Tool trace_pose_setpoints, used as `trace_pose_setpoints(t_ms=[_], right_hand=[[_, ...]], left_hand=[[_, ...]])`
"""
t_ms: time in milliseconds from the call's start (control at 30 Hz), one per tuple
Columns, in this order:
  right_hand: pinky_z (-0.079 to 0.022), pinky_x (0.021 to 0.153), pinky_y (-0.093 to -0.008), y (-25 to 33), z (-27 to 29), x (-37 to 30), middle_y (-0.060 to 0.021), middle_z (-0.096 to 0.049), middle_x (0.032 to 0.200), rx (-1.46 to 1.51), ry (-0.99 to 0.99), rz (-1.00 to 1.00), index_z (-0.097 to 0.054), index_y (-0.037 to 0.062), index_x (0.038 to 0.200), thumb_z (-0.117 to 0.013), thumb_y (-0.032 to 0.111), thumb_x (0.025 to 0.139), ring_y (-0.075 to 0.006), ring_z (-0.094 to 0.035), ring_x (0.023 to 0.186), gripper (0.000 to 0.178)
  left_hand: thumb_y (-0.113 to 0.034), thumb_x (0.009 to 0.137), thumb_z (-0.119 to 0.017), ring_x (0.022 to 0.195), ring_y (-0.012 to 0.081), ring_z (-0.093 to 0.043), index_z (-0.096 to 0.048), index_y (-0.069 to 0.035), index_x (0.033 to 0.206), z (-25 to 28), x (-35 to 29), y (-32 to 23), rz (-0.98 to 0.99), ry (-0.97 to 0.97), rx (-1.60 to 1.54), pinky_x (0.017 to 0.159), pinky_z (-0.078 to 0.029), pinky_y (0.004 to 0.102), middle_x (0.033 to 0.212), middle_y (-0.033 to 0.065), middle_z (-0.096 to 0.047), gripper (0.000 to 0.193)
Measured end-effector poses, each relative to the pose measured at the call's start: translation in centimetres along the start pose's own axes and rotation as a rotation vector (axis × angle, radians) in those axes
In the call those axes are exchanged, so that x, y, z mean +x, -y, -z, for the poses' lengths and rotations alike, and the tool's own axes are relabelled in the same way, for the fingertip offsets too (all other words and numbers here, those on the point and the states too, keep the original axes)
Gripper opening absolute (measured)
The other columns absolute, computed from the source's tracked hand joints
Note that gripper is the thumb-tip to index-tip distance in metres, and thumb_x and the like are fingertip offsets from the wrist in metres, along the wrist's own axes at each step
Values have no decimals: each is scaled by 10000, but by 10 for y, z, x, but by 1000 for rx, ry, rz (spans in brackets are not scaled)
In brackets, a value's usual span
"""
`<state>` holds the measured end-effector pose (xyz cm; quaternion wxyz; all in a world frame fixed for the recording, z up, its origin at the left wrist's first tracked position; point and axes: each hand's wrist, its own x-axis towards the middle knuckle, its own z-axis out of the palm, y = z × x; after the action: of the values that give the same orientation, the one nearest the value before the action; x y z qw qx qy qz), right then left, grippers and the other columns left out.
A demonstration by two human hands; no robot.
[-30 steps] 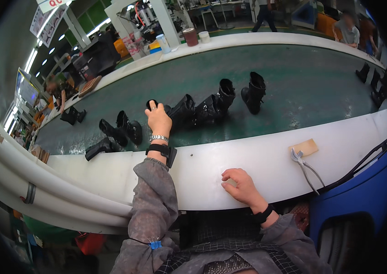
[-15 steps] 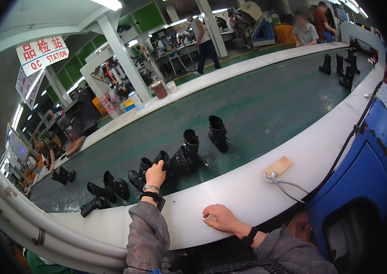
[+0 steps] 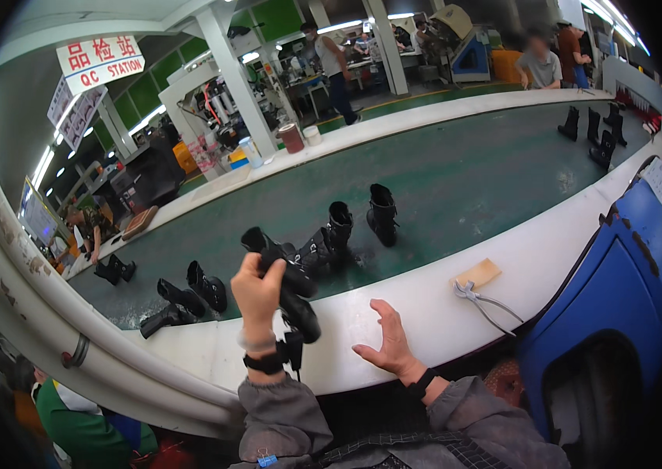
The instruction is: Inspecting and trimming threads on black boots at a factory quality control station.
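Once lifted off the flat, dark green belt (image 3: 456, 172), held what looked like two black, round-toed boots (image 3: 292, 277) in the bare left hand (image 3: 257, 295), with toes pointing down and to the right, over the near edge of the belt and the smooth white ledge (image 3: 432, 328). Half a second earlier, had that hand down among the footwear on the belt; by now, had raised it with its load. Kept the left thumb and fingers closed narrowly about the upper boot. Could not tell how the lower one was gripped, with the hand in the way and some blur.

Changed the bare right hand (image 3: 390, 344) as well, from a loose curl to a wide spread of thumb and fingers. Held nothing in it, above the ledge, near the lifted boots but apart from them. Judging by both changes, had passed from reaching to handling, with a free palm ready beside the load.

Left several more black boots (image 3: 382, 217) on the belt just past the held ones, and a further black cluster (image 3: 207, 287) off to the left. Touched neither the silver metal pincers (image 3: 468, 292) nor the tan rectangular pad (image 3: 483, 272), both lying together on the ledge farther right.
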<state>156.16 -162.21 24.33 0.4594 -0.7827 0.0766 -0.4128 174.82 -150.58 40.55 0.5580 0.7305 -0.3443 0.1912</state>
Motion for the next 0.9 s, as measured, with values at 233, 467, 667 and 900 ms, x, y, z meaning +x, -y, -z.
trace_pose_setpoints(t_ms=[233,467,667,900], right_hand=[[-423,949,-456,18,12,-19,-235,-505,1252,-53,-46,398,-384,-25,1348,-764,326,711,-408,-524,1102,820],[-472,872,-390,12,8,-45,-190,-562,1101,80,-29,-23,-457,-26,1246,-778,170,693,-329,-580,1023,669],[-530,727,-370,33,24,-41,-150,-671,894,-139,-38,-176,-561,6,1116,-859,325,619,-288,-674,822,662],[-503,825,-339,34,42,-21,-94,-683,991,126,27,-342,-630,26,1100,-802,237,716,-205,-654,915,470]], left_hand=[[-120,719,-797,488,136,-576,-656,-3,953,-2,-147,-69,-392,313,122,446,-430,247,626,60,-614,298],[-195,620,-853,975,212,-479,-228,23,1370,9,-216,-30,-265,-85,248,687,-417,268,1270,152,-285,1000],[-184,573,-870,1108,302,-449,-250,-6,1373,-9,-226,3,135,-86,310,782,-456,378,1278,178,-343,1028],[-252,696,-791,822,241,-681,-657,-29,1028,-11,-207,21,210,49,291,754,-527,342,916,113,-704,422]])
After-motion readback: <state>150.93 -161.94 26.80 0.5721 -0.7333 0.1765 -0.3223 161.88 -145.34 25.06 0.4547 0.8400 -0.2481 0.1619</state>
